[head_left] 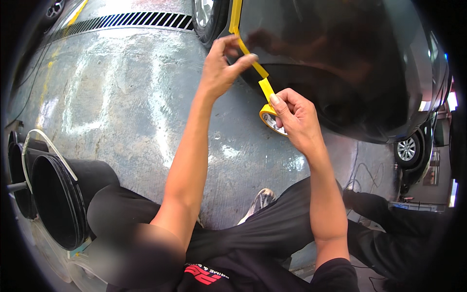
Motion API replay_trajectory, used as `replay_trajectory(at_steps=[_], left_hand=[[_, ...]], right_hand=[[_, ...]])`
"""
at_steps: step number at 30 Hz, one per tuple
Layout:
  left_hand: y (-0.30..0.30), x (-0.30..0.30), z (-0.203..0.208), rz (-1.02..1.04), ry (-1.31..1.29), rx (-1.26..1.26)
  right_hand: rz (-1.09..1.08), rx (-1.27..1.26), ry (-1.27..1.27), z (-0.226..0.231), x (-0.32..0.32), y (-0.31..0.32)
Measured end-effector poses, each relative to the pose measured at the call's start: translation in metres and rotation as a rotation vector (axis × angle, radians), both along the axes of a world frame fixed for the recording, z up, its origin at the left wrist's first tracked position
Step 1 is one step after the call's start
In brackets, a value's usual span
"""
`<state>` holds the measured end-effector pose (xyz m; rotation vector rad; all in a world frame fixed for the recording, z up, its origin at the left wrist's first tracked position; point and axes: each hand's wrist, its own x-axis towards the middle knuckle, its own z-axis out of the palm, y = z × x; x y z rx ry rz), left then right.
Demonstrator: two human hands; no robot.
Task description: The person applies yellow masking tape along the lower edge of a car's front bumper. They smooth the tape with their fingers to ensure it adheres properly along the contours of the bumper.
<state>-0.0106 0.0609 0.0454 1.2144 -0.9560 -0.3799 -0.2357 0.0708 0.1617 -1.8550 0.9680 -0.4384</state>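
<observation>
Strips of yellow masking tape run along the edge of a dark glossy car body. My left hand is at this tape, thumb and fingers apart. Its fingertips are slightly blurred, and whether they press on the strip is hard to see. Lower and to the right, my right hand grips a roll of yellow tape. A short tail of tape sticks up from the roll past my thumb, its end close to the lower end of the strip on the car.
Black buckets, one with a pale handle, stand at the left. A floor grate and a car wheel lie beyond my left hand. Another wheel shows at the right. A person's dark-clothed legs are at the lower right.
</observation>
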Motion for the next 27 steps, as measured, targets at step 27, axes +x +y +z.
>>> replay_trajectory(at_steps=[27], left_hand=[[-0.016,0.061,-0.029,-0.027,0.134,-0.18]], right_hand=[[-0.118,0.008,0.314,-0.008,0.009,0.005]])
